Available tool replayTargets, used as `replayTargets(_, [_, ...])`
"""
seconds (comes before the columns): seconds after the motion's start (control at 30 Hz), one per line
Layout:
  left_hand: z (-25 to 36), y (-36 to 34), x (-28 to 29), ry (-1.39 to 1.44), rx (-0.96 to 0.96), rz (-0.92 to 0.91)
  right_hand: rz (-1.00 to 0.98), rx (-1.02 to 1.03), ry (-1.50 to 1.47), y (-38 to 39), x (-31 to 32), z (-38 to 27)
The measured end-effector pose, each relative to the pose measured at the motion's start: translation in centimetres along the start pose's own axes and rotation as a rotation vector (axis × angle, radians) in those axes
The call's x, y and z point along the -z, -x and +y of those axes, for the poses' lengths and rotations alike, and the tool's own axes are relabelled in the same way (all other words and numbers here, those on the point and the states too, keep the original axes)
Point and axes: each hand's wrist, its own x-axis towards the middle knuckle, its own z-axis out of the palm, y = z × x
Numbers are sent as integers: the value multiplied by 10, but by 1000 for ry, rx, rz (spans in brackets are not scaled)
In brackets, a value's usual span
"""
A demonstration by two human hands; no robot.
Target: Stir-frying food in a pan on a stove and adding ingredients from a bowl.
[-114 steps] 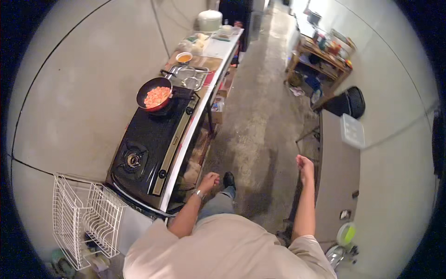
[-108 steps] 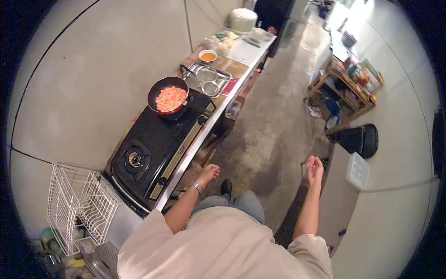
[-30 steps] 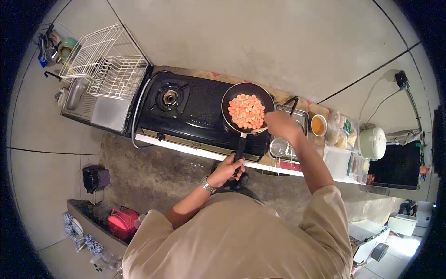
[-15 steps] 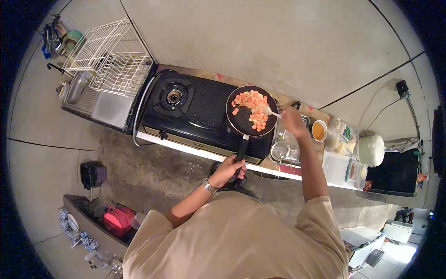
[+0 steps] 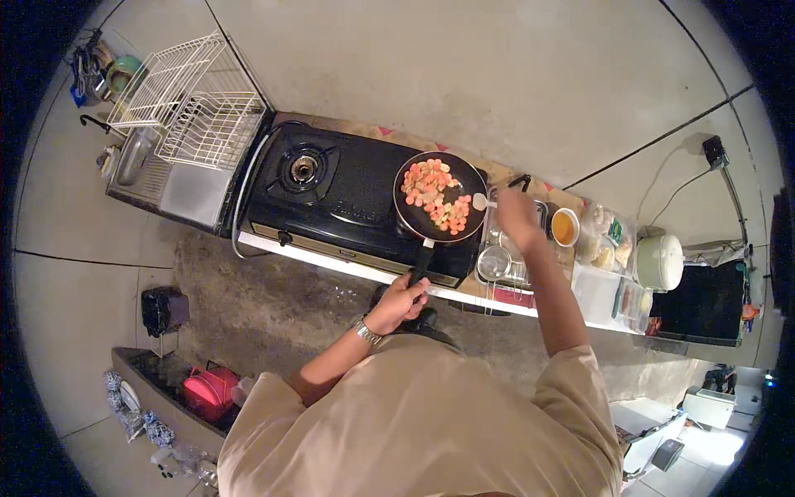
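Note:
My left hand [image 5: 406,300] grips the black handle of a frying pan [image 5: 418,222] on the right side of the black two-burner stove [image 5: 348,166]. Orange and pale sliced pieces [image 5: 431,184] lie spread in two loose groups in the pan. Closed around a pale spoon or spatula [image 5: 482,201], my right hand [image 5: 513,211] is at the pan's right rim, with the utensil's head just inside it. Beside the stove is a steel tray [image 5: 515,273] with round strainers [image 5: 493,262]. A white bowl of orange liquid [image 5: 565,226] stands right of it.
A wire dish rack [image 5: 207,128] stands over a steel sink [image 5: 186,192] at the left. Plastic boxes of food [image 5: 604,244] and a pale rice cooker [image 5: 658,263] are at the right. A red bag [image 5: 207,393] and a dark bin [image 5: 161,311] sit behind at lower left.
I have turned from the aisle to face the stove, taken the pan's handle and a utensil. Lately the pieces have shifted within the pan and the utensil has drawn back toward the right rim.

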Motion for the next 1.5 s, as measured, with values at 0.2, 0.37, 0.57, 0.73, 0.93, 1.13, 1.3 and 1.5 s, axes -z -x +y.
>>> replayTargets(0.2, [-7,-3,5,-33,26,-2,78,137,-58,-77,-34,-5])
replayTargets(0.37, [6,-5,10,-92,25,37,-138,355,-190,-62,-30,-28])
replayTargets(0.57, [20,1,4,-6,-34,52,-109,368,-48,26,30,-17])
replayTargets(0.73, [20,0,-1,-34,2,45,-193,271,-88,47,11,-38])
replayTargets(0.93, [7,-8,3,-35,-35,82,-189,211,-94,45,6,-42])
replayTargets(1.13, [8,-27,1,-24,-69,66,-127,77,-132,11,-22,-44])
replayTargets(1.3, [-2,-8,-5,-57,5,159,-182,167,-150,30,-33,-33])
replayTargets(1.5, [-2,-38,-4,-22,-129,126,22,41,-252,4,-20,-50])
